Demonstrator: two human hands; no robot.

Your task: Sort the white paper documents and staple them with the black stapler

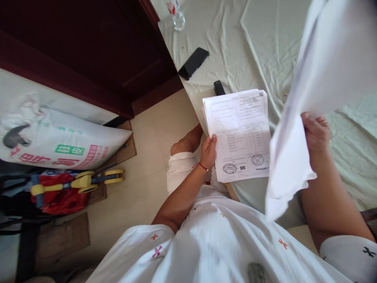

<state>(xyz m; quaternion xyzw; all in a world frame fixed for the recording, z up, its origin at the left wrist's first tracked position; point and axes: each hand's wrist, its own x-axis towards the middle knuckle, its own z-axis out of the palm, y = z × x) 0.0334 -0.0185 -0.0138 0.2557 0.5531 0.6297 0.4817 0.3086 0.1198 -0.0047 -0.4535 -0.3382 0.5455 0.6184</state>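
Pinched between thumb and fingers, the right hand point(316, 133) has its grip closed on a loose sheaf of white sheets point(321, 78) lifted high and tilted over the worktop point(235, 47), while the left hand point(209, 151) is closed on the near left edge of a stapled-looking stack of printed forms point(240, 135) lying at the worktop's near left corner, thumb on top; whether the pages are truly fastened I cannot tell from this angle. That stack overhangs the near edge a little, so if the left hand lets go or tugs sideways, the forms could well slide off onto the person's lap or the tiled floor. The raised sheaf is blurred and its lower corner droops and curls, which suggests the hold covers only one edge: a quick swing could fan the sheets apart, crease them, or drop one out of order. The cloth over the worktop is wrinkled, and paper dragged across those folds may catch and buckle. A small black stapler-like object point(218, 87) sits just beyond the stack's far left corner, and a dark phone point(193, 63) lies near the left edge; a sweep of the sheets might nudge either over the side. A clear bottle point(178, 15) stands at the far left corner, and tipping it would wet the papers.
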